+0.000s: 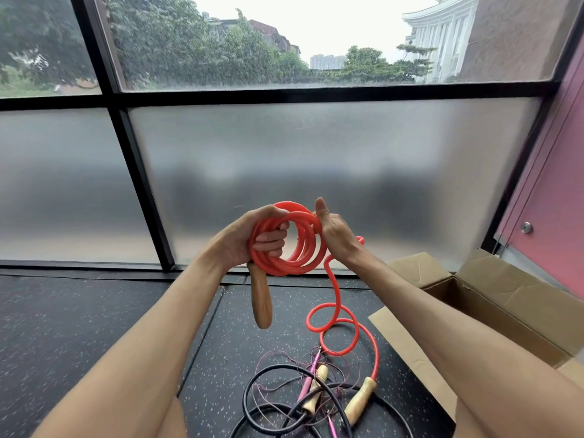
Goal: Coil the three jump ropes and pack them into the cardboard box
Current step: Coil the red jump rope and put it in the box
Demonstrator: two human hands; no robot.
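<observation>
Hands meet on the red rope point(294, 263), held above the floor point(94, 311) to the left of the box point(521, 286). The left hand point(256, 238) grips several finished loops, one wooden handle point(261, 298) hanging below it. The right hand point(335, 235), thumb up, looks closed round the strand at the coil's edge, though its fingers are hidden. The uncoiled tail drops to the floor beside the box and ends at the second handle point(360, 399). The black rope point(268, 418) and the purple rope point(307, 384) lie tangled there, uncoiled. The box stands open, and no rope shows inside. I judge the first rope well over half wound, with two ropes and all the packing left.
</observation>
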